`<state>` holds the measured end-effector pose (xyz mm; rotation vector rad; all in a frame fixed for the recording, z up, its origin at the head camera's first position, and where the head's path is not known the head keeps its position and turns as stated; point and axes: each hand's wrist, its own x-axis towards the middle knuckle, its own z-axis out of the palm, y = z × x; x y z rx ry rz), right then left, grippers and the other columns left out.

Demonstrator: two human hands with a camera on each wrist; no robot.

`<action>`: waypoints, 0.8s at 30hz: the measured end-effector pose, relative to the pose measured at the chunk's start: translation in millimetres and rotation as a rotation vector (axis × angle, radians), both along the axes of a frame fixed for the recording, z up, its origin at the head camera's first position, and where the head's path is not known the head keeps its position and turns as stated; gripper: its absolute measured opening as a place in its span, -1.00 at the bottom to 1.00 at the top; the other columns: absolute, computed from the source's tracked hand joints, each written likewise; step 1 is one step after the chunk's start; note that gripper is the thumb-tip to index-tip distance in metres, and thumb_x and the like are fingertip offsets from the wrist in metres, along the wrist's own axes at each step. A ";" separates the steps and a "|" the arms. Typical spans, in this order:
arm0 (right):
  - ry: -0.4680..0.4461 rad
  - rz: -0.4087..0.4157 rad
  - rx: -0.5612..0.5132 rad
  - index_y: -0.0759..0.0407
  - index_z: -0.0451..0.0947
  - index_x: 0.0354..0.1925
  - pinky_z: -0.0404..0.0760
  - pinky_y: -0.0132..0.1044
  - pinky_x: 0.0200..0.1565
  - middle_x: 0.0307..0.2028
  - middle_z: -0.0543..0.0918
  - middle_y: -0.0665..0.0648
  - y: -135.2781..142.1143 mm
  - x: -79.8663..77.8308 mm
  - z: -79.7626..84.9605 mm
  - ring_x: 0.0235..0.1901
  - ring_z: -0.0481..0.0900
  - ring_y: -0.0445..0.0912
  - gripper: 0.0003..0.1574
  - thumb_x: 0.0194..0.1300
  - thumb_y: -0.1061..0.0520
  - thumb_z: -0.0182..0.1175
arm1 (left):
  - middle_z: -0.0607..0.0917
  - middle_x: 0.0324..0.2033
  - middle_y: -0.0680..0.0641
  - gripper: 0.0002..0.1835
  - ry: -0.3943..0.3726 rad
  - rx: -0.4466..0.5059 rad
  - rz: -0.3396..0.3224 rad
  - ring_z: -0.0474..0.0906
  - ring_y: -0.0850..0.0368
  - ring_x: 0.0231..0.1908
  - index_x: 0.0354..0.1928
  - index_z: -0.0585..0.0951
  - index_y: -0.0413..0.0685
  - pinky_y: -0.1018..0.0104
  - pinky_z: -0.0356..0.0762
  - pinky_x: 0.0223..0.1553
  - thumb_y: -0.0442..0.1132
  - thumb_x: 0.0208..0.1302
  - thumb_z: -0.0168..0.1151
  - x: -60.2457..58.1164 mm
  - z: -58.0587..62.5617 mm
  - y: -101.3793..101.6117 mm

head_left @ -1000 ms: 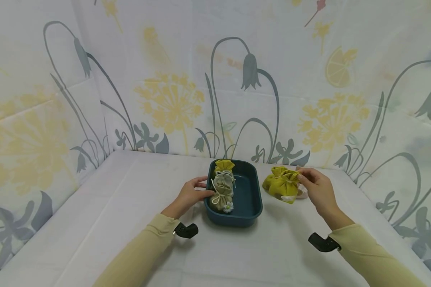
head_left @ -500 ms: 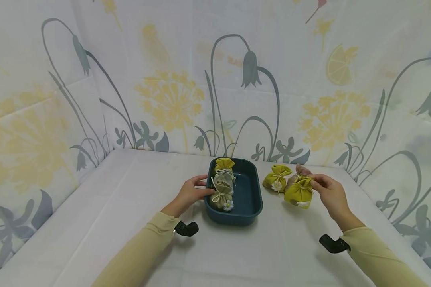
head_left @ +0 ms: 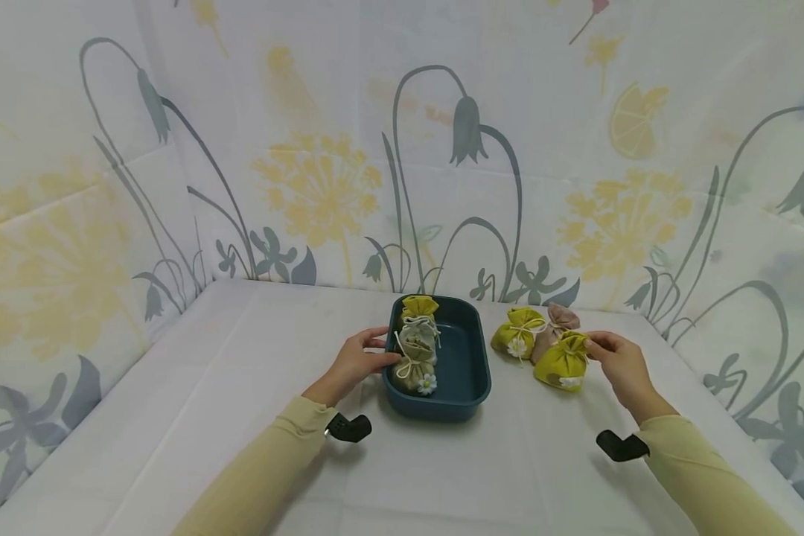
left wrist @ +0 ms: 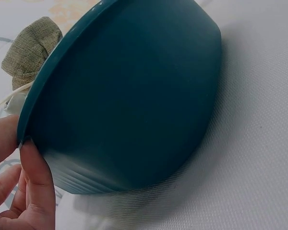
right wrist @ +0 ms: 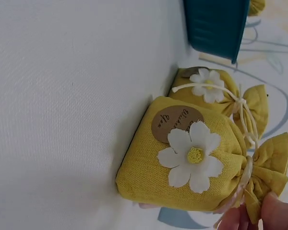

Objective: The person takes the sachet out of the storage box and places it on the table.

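Observation:
My left hand (head_left: 362, 357) pinches the left rim of a dark teal plastic tub (head_left: 461, 372), thumb and finger on either side of its edge (left wrist: 36, 96). Along the tub's left side sit a yellow-green pouch (head_left: 418, 305), a grey pouch (head_left: 418, 335) and a khaki drawstring pouch (head_left: 412, 372) with a white flower. With thumb and fingers, my right hand (head_left: 619, 365) pinches the gathered top of another yellow-green drawstring pouch (right wrist: 192, 158), which bears a white flower and a brown tag. Its base appears to rest on the table.
Beside the held pouch stand another yellow-green pouch (head_left: 514, 341) with a white flower and a dusty-pink pouch (head_left: 561, 318), right of the tub. A flower-printed cloth (head_left: 321, 193) hangs behind the white-covered table (head_left: 435, 476).
My right hand has moved the yellow-green pouch to the right and down, uncovering the other yellow-green pouch and the pink one. The left hand and tub stay in place.

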<state>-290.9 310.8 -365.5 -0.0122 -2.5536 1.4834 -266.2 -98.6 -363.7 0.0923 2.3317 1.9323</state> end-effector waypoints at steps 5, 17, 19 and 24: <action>-0.041 -0.024 -0.015 0.47 0.34 0.16 0.34 0.11 0.10 -0.28 0.54 -0.11 -0.6 0.5 2.3 -0.32 0.42 -0.39 -0.41 0.39 0.01 0.04 | 0.47 0.01 -0.29 -0.35 0.004 0.000 -0.003 0.54 0.01 -0.15 0.27 0.36 -0.22 0.19 0.58 -0.20 -0.36 0.11 0.32 -1.3 -1.1 -0.8; -0.004 -0.101 -0.020 0.42 0.42 0.13 0.41 -0.59 -0.30 -0.42 0.52 -0.28 2.8 7.6 9.4 -0.36 0.44 -0.39 -0.32 0.22 -0.03 0.26 | 0.48 0.00 -0.28 -0.36 -0.002 0.008 0.002 0.54 0.02 -0.17 0.27 0.36 -0.23 0.20 0.58 -0.21 -0.38 0.11 0.32 -1.9 -2.3 -0.9; 0.014 -0.106 -0.029 0.39 0.44 0.11 0.42 -0.59 -0.31 -0.43 0.52 -0.27 2.0 9.3 10.5 -0.37 0.44 -0.37 -0.36 0.21 -0.02 0.27 | 0.48 0.00 -0.28 -0.36 -0.002 0.008 0.002 0.54 0.02 -0.16 0.27 0.36 -0.23 0.21 0.58 -0.22 -0.37 0.11 0.32 -2.1 -2.2 -0.8; 0.035 -0.103 -0.056 0.26 0.50 0.05 0.42 -0.59 -0.28 -0.42 0.52 -0.27 -1.1 13.1 14.0 -0.35 0.45 -0.35 -0.48 0.21 -0.01 0.27 | 0.48 0.01 -0.29 -0.35 0.002 0.002 -0.001 0.54 0.01 -0.15 0.27 0.36 -0.23 0.22 0.59 -0.22 -0.37 0.11 0.33 -2.0 -1.8 -0.8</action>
